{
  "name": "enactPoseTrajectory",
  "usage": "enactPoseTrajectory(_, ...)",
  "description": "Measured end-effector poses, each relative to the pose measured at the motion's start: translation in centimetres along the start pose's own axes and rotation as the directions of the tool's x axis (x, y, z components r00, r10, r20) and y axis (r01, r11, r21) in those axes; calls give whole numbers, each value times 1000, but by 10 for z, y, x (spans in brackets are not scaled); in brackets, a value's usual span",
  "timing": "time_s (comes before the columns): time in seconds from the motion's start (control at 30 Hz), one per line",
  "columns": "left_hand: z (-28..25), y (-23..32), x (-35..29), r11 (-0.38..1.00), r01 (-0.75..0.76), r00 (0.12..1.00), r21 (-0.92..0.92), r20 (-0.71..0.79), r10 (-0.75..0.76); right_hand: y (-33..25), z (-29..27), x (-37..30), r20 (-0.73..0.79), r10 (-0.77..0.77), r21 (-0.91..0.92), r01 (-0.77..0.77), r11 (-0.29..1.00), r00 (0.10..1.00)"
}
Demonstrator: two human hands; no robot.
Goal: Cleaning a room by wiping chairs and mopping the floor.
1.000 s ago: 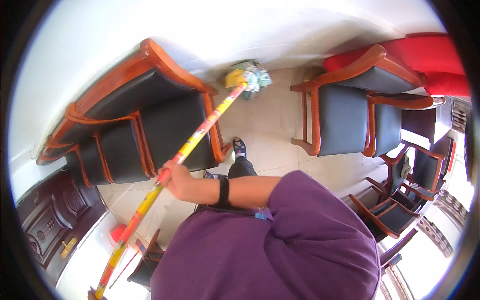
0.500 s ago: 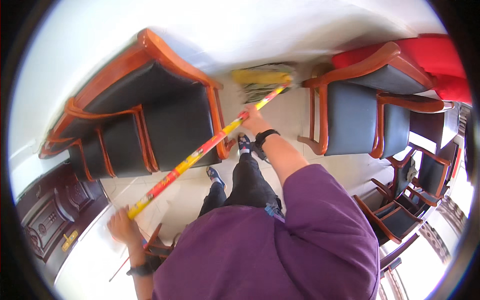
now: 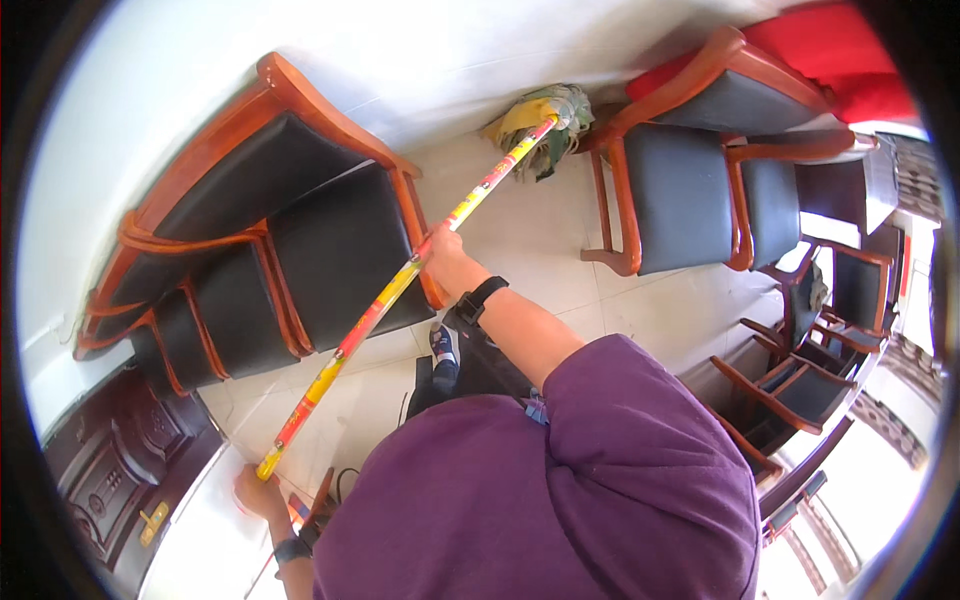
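A mop with a red and yellow patterned handle (image 3: 358, 335) slants across the view from lower left to upper middle. Its cloth-strip head (image 3: 545, 118), grey-green with a yellow patch, lies on the floor beside the wall. Near the handle's end, my left hand (image 3: 260, 493) is closed around it. My right hand (image 3: 445, 252) grips the handle about midway, next to the front corner of a black-seated wooden chair (image 3: 345, 245). Both wrists wear dark bands.
A row of such chairs runs along the left wall. At right stands another wooden chair (image 3: 680, 200), with red cloth (image 3: 835, 60) behind it. More chairs (image 3: 800, 400) are grouped at far right. A dark carved door (image 3: 120, 465) is at lower left. Pale tiles (image 3: 520, 235) cover the floor between.
The mop head has moved a little up and right in view and bunched up. My right hand has shifted left and down with the handle, and my left hand slightly lower.
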State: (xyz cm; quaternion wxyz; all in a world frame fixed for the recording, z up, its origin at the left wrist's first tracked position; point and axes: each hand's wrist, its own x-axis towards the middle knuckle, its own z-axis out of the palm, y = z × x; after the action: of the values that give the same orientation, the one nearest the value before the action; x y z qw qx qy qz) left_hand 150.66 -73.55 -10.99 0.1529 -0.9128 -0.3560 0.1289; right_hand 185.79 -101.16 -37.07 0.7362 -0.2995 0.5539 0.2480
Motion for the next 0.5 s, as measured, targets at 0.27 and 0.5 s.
enactPoseTrajectory(0.27, -111, 56, 40, 722, -539, 580, 434, -430, 692, -37, -68, 42, 159, -133, 427, 53, 903, 978)
enactPoseTrajectory(0.5, -190, 56, 41, 486, -498, 116, 718, -500, 858, 28, -99, 9, 92, -84, 549, 20, 835, 992)
